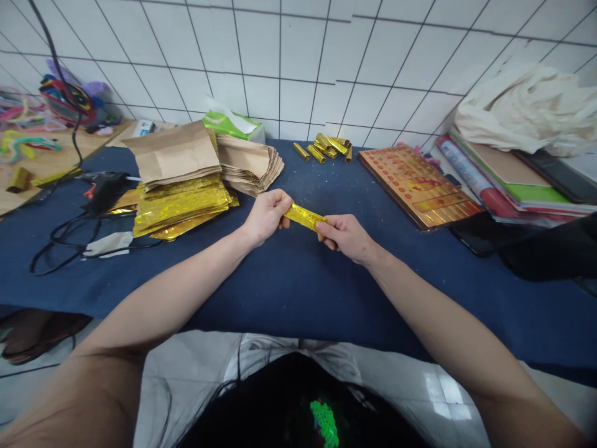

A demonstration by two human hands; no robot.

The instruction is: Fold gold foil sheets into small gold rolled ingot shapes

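Between my two hands a narrow strip of folded gold foil paper (pixel 305 216) is held above the blue cloth. My left hand (pixel 269 216) pinches its left end, fingers curled in. At the other end, my right hand (pixel 344 236) grips it between thumb and fingers. To the left lies a stack of gold foil sheets (pixel 180 205), with brown paper sheets (pixel 172 152) on top of it. Several small rolled gold foil pieces (pixel 326 148) lie in a loose heap near the wall.
A hot glue gun (pixel 106 194) with a black cable lies at the left. Behind the paper stands a green tissue pack (pixel 233 124). An orange-gold printed pack (pixel 420 186) and piled books (pixel 508 168) under a cream cloth bag (pixel 532 109) occupy the right.
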